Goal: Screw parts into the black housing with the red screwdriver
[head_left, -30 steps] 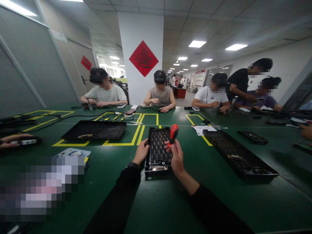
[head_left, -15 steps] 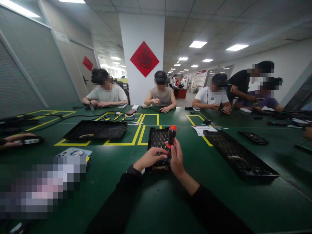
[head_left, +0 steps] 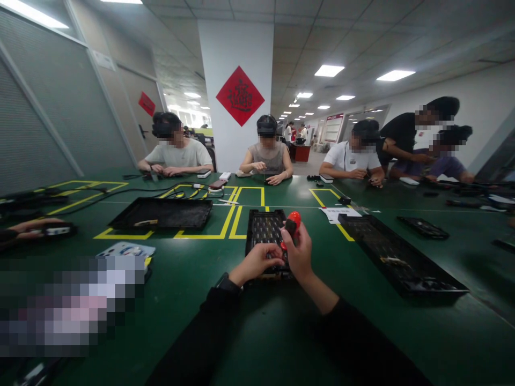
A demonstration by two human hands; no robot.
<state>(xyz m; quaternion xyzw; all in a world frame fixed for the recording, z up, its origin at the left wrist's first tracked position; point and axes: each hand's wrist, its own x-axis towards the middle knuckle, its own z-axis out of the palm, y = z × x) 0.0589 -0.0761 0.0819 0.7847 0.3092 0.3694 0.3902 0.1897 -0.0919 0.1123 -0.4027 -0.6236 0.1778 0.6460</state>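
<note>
A black tray with rows of small metallic pieces lies on the green table before me. My right hand is wrapped round a screwdriver with a red and black handle, tilted over the tray's right side. Over the tray's near part, my left hand has its fingers bent and pressed together close to the screwdriver's lower end. Whatever those fingertips pinch is too small to make out. The shaft and tip of the screwdriver are hidden by my hands.
Larger black trays lie at the left and right. A white paper is near the right one. Cables cross the left side. Several people sit opposite; another person's hand holds a device at far left.
The screwdriver's handle has gone from nearly upright to leaning right, and my right hand has turned and shifted slightly right with it. My left hand stays low over the tray.
</note>
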